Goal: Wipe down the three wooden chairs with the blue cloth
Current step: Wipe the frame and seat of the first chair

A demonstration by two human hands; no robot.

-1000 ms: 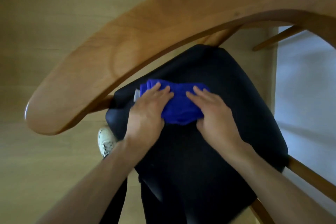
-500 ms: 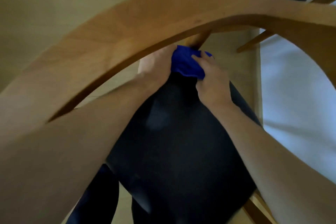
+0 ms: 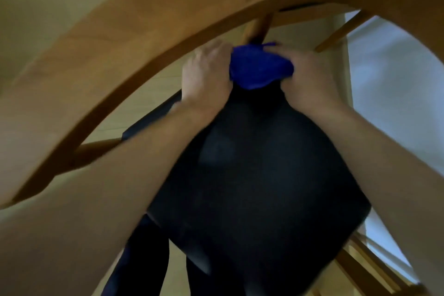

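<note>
Head view: no writing readable. Left hand (image 3: 206,77) and right hand (image 3: 310,79) both grip the blue cloth (image 3: 258,69), now bunched at the black seat's (image 3: 264,187) far edge, farther forward than before, beneath the chair's curved wooden backrest (image 3: 120,55).

The dark seat (image 3: 259,187) of the wooden chair (image 3: 120,55) carries the bunched blue cloth (image 3: 257,69) at its far edge.

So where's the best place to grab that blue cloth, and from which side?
Probably by its two bunched ends, one from each side. The cloth lies crumpled at the far edge of the dark seat, under the curved wooden back, so coming from above is blocked. The left hand and right hand grip it just so.
</note>
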